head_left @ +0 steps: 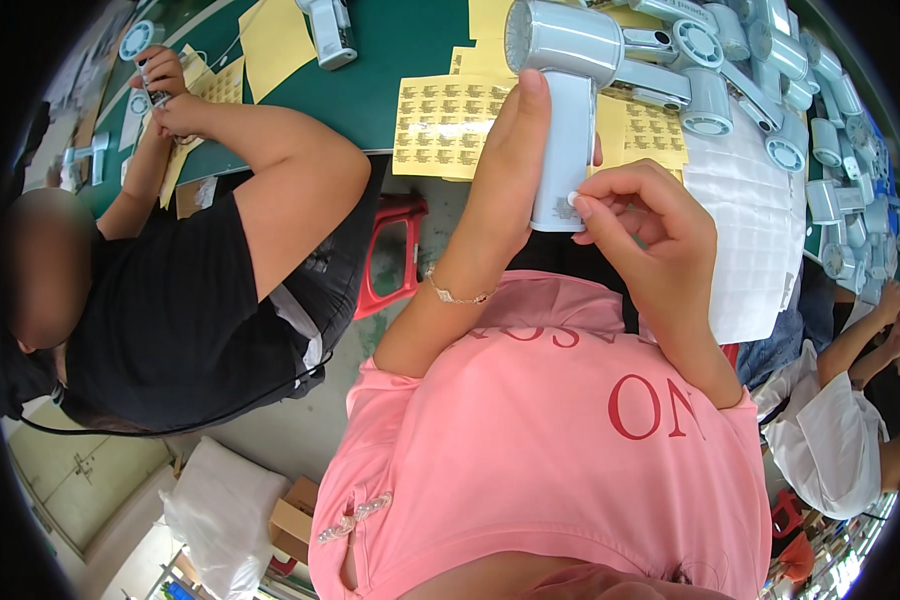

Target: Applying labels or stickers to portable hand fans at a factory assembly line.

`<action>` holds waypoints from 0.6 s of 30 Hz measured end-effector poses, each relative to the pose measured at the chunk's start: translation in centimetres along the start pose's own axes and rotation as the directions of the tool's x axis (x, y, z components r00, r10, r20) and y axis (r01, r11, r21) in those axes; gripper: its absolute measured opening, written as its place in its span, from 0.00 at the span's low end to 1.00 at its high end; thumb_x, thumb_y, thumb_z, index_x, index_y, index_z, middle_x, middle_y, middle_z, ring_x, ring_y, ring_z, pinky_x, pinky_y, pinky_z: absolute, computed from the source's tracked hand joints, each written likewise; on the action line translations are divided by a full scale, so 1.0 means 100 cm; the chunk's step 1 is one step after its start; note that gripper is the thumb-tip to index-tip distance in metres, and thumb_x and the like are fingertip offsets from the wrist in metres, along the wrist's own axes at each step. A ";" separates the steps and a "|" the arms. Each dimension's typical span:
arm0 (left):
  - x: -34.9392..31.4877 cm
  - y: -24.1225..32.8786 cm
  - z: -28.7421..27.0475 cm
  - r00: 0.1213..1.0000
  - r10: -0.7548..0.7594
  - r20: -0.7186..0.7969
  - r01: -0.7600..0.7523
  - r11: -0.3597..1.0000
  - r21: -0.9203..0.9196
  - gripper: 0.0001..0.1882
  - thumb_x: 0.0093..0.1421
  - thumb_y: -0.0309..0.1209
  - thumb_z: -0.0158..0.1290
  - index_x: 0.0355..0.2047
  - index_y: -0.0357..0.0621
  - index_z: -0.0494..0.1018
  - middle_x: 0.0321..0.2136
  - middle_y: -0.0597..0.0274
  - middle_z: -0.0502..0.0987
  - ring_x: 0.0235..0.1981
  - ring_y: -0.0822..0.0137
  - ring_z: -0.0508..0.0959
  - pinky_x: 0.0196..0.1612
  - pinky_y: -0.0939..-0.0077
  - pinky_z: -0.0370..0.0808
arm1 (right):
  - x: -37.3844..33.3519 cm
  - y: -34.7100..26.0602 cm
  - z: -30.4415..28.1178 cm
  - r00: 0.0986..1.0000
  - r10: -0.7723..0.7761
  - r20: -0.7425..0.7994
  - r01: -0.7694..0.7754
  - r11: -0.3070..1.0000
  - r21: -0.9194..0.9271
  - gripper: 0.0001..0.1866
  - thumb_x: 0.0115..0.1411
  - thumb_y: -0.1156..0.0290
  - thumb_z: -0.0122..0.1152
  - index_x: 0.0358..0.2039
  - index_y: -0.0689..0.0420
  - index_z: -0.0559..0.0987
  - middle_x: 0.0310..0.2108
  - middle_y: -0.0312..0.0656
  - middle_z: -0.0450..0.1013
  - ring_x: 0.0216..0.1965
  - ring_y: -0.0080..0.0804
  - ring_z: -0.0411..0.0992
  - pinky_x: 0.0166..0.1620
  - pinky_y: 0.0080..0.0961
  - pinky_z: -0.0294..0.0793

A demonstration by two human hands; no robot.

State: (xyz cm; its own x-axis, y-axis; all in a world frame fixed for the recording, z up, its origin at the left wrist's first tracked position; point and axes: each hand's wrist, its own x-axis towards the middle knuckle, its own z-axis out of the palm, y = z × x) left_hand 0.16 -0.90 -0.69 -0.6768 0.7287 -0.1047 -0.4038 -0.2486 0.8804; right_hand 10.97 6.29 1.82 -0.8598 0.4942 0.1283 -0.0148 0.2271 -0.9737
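Observation:
My left hand (518, 130) is wrapped round the handle of a light blue handheld fan (564, 150), its thumb along the side. The fan's round head (560, 40) points away from me, and the handle's bottom end is toward me. My right hand (660, 215) has thumb and index finger pinched together at the lower right corner of the handle. A small label with faint grey print (562, 211) shows on the handle at those fingertips. The other fingers of that hand are curled.
Yellow label sheets (435, 125) lie beyond my hands on the green table (385, 60). Many similar fans (705, 100) are piled at the right by a white padded sheet (740, 220). On the left, a co-worker (200, 310) handles a fan; another person (830, 430) sits at right.

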 end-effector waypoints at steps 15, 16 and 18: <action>0.004 0.014 -0.012 0.999 -0.010 -0.050 0.009 1.000 -0.013 0.23 0.63 0.51 0.36 0.37 0.41 0.64 0.21 0.58 0.73 0.18 0.77 0.69 0.22 0.83 0.67 | 0.002 0.007 -0.030 0.873 -0.487 -0.032 0.450 0.829 -0.332 0.10 0.48 0.84 0.58 0.33 0.62 0.74 0.42 0.44 0.68 0.40 0.29 0.69 0.40 0.22 0.70; 0.004 0.016 -0.011 0.999 0.044 -0.025 -0.044 0.999 -0.014 0.23 0.63 0.51 0.36 0.37 0.41 0.64 0.21 0.58 0.73 0.18 0.77 0.69 0.22 0.83 0.67 | 0.001 0.006 -0.025 0.864 -0.495 0.094 0.499 0.814 -0.298 0.10 0.46 0.83 0.59 0.32 0.61 0.74 0.46 0.44 0.66 0.45 0.31 0.67 0.45 0.27 0.67; 0.007 0.015 -0.010 1.000 -0.011 -0.010 0.010 0.997 -0.080 0.24 0.63 0.51 0.36 0.41 0.41 0.66 0.23 0.56 0.73 0.19 0.75 0.70 0.22 0.83 0.68 | 0.002 0.004 -0.016 0.870 -0.336 0.361 0.417 0.892 -0.175 0.09 0.45 0.81 0.59 0.29 0.59 0.73 0.52 0.43 0.64 0.53 0.33 0.63 0.53 0.36 0.61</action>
State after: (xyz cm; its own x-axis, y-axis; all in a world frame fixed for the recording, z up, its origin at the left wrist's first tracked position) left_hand -1.51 -1.41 0.13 -0.6786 0.7248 -0.1192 -0.4587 -0.2914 0.8395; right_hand 11.62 7.83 1.77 -0.9271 0.0510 0.3713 -0.2825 0.5559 -0.7818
